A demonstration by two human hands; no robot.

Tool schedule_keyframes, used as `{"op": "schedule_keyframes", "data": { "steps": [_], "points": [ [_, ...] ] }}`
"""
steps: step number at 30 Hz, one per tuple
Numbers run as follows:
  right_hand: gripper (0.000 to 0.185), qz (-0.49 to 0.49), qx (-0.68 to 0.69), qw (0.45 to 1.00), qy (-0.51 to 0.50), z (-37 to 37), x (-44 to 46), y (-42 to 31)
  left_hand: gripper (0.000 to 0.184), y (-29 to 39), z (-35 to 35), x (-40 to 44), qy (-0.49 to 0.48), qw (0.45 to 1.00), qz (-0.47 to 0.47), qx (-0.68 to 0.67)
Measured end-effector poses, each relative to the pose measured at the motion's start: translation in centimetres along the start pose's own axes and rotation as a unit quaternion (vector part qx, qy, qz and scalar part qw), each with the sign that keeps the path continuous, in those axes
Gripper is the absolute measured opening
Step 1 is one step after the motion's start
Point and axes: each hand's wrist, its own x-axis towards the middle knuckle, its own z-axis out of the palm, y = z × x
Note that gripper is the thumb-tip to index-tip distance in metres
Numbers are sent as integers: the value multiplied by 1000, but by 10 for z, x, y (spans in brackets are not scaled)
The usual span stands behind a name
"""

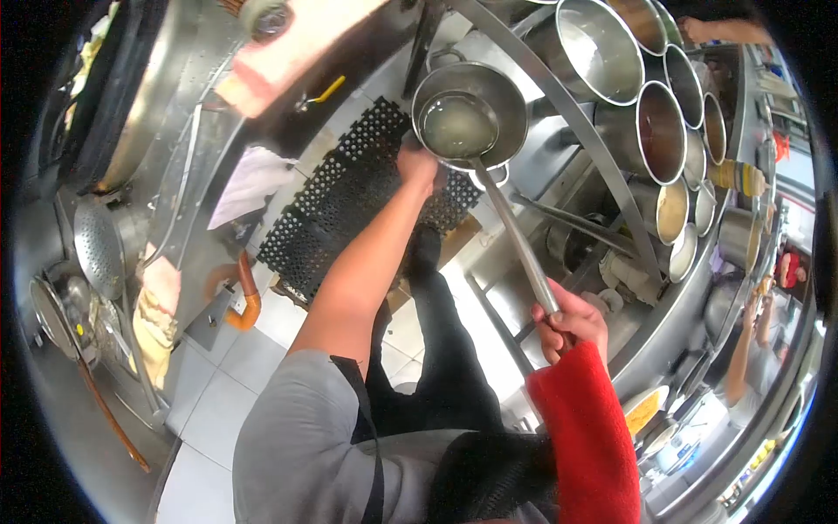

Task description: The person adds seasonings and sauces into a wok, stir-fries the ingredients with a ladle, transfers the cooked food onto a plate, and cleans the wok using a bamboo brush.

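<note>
A metal pot [513,105] with loop handles is in the upper middle. My left hand [417,168] is at its near left side, closed against the rim or handle; the fingers are partly hidden. My right hand [572,325] is wrapped round the end of a long metal ladle handle [521,237]. The bowl of the ladle [456,127] is over or inside the pot and holds pale, cloudy liquid. A red cloth or sleeve [587,428] covers my right forearm.
Several metal pots [601,52] stand on the counter at right. A black perforated mat [327,210] lies on the floor below. At left are a skimmer [98,247] and an orange handle [244,311]. Other people's arms [742,349] show at far right.
</note>
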Motion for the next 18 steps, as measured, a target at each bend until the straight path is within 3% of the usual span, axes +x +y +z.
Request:
{"op": "schedule_keyframes", "data": {
  "steps": [2,6,8,9,11,14,16,18],
  "points": [
    [60,-4,21,1000,-1,-2,9,-9,37,16,28,-4,-29,991,32,126],
    [61,-41,16,999,15,-12,35,-20,47,-35,69,59,31,997,19,65],
    [62,-43,15,999,24,-10,43,-29,43,-42,80,78,-33,985,34,168],
    [62,-43,12,999,30,-10,46,-34,43,-53,89,92,21,987,62,145],
    [61,-53,-4,998,31,-11,52,-40,43,-65,95,111,10,988,50,144],
    [61,-66,-20,997,20,-10,51,-46,43,-73,86,124,-24,996,33,83],
    [61,-70,-24,997,2,-8,44,-49,52,-69,67,123,-68,982,34,171],
    [60,-67,-66,996,-5,-8,29,-50,54,-43,24,83,-158,974,-66,150]
  ]
}}
